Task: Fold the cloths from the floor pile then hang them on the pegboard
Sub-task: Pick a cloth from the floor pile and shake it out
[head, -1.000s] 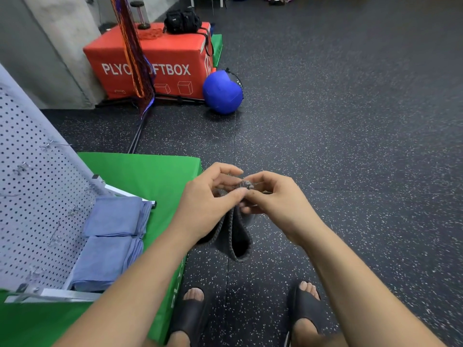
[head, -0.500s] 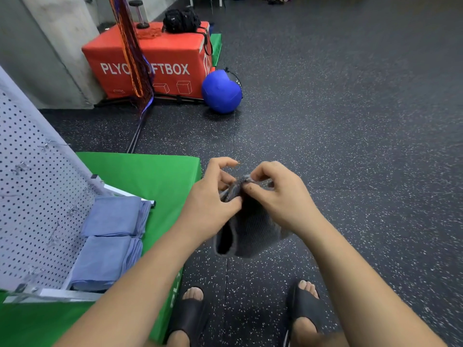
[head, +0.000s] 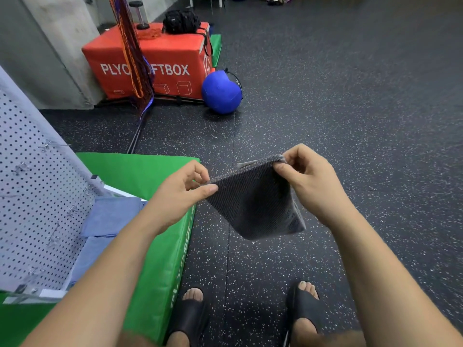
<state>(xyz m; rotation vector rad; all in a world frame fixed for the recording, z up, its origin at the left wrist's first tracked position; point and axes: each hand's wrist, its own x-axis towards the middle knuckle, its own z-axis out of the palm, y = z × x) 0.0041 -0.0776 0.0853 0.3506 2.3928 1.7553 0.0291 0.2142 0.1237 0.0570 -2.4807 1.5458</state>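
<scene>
1. Since the frame half a second earlier, both hands had drawn apart. The left hand [head: 183, 194] and the right hand [head: 308, 181] had been bunched together over a crumpled bundle, and they now stretched the dark grey cloth [head: 253, 204] out between them.
2. From my remote seat I saw the left hand pinching the cloth's top left corner between thumb and forefinger, with the other fingers loosely curled.
3. The right hand pinched the top right corner the same way and sat a little higher than the left.
4. The cloth hung in the air in front of the person, above the speckled floor [head: 350, 96] and just right of the green mat [head: 140, 169]. Its lower edge hung free.
5. At the left, the pegboard [head: 30, 196] leaned on the mat with wire hooks scattered over it. Two folded blue cloths [head: 112, 216] sat at its lower part, one nearer than the other. I could not tell whether they hung from hooks or merely lay there.
6. Farther back stood a red box [head: 150, 68] with a black bag [head: 181, 21] on top and a blue ball [head: 220, 92] just beside its right corner.
7. Two feet in black sandals [head: 188, 319] stood on the floor below the cloth.
</scene>
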